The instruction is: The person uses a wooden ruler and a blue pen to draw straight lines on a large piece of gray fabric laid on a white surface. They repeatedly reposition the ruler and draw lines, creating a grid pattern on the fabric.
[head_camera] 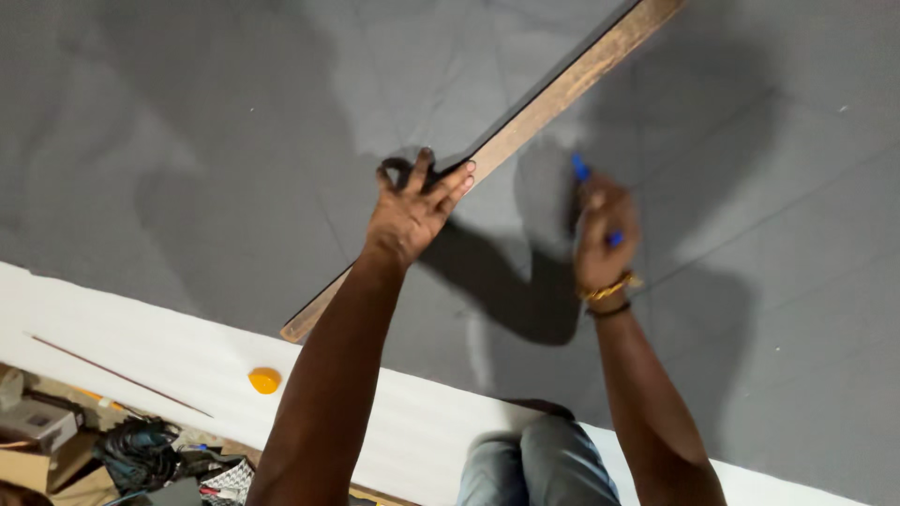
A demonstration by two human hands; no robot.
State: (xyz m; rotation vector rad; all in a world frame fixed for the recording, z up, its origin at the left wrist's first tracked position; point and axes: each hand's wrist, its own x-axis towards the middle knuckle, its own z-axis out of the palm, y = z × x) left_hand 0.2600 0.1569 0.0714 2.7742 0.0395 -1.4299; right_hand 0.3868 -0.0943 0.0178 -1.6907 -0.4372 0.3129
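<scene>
Pressing a long wooden strip (525, 122) flat against the grey sheet (187, 141), the left hand (412, 211) spreads its fingers to steady it as a straightedge, while the right hand (605, 234) grips a blue marker (583, 171) just beside the strip's edge.

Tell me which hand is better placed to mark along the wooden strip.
The right hand. It holds a blue marker with its tip by the wooden strip, above the grey sheet. The left hand is pressed flat on the strip, so it looks occupied.
</scene>
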